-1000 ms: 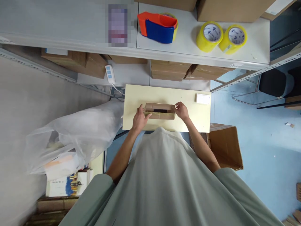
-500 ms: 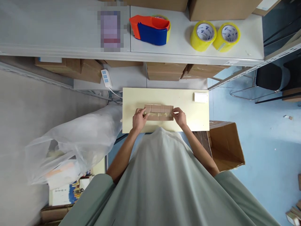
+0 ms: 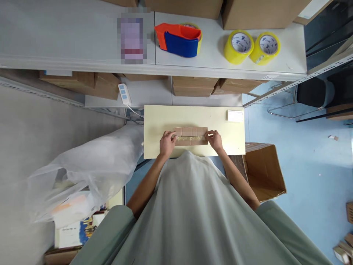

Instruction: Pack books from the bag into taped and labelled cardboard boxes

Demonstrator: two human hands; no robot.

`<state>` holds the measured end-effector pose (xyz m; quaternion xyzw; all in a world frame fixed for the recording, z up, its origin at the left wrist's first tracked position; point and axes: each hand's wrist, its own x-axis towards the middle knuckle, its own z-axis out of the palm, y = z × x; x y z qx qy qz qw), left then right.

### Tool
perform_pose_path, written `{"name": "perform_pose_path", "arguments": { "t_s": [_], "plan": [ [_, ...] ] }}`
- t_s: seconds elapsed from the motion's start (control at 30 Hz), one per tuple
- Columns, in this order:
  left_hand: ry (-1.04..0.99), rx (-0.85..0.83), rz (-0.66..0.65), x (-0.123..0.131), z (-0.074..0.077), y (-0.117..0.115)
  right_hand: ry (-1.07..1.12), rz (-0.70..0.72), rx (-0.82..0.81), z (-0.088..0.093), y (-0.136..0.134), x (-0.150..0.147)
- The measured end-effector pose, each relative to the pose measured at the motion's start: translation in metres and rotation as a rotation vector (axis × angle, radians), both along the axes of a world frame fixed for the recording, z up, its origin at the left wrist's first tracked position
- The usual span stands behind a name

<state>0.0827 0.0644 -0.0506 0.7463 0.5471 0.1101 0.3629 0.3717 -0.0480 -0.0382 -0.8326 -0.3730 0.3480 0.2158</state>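
A flat, narrow cardboard box (image 3: pixel 191 141) lies on the pale yellow tabletop (image 3: pixel 160 117), with shiny clear tape running along its middle seam. At its left end, my left hand (image 3: pixel 167 142) is closed, thumb and fingers pinching the edge. My right hand (image 3: pixel 214 140) grips the opposite end in the same way, fingertips bent over the corner by the tape. The box's underside is hidden.
A small white box (image 3: pixel 235 116) lies at the table's right back. On the shelf stand an orange and blue tape dispenser (image 3: pixel 180 42) and two yellow tape rolls (image 3: pixel 238 47). An open carton (image 3: pixel 263 173) is at right, a plastic bag (image 3: pixel 93 158) at left.
Both hands and the cardboard box have shifted slightly to the right on the tabletop. The camera view has also moved a little.
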Motion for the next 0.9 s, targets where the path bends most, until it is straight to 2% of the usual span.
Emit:
{"name": "perform_pose_path", "arguments": {
  "t_s": [0.13,0.3,0.43,0.53,0.63,0.7,0.77,0.9],
  "plan": [
    [-0.012,0.001,0.014,0.001,-0.006,0.004,-0.019,0.029,-0.016,-0.007,0.005,0.002],
    [-0.053,-0.059,0.058,0.003,-0.006,0.009,0.041,0.051,-0.03,-0.008,0.01,0.007],
    [-0.065,-0.09,0.045,0.003,-0.002,0.01,0.003,0.115,-0.027,0.003,0.009,0.004],
    [-0.068,-0.09,0.02,0.002,0.004,0.016,-0.101,0.196,-0.073,0.018,0.013,0.001],
    [-0.119,-0.016,0.021,0.005,0.019,0.032,-0.203,0.275,-0.074,0.045,0.031,0.003],
    [-0.197,0.075,0.032,0.011,0.037,0.051,-0.252,0.34,0.017,0.072,0.055,0.008],
    [-0.3,0.174,0.034,0.02,0.062,0.074,-0.309,0.393,0.169,0.105,0.087,0.013],
    [-0.485,0.377,0.03,0.044,0.126,0.122,-0.441,0.447,0.473,0.177,0.165,0.016]
  ]
}}
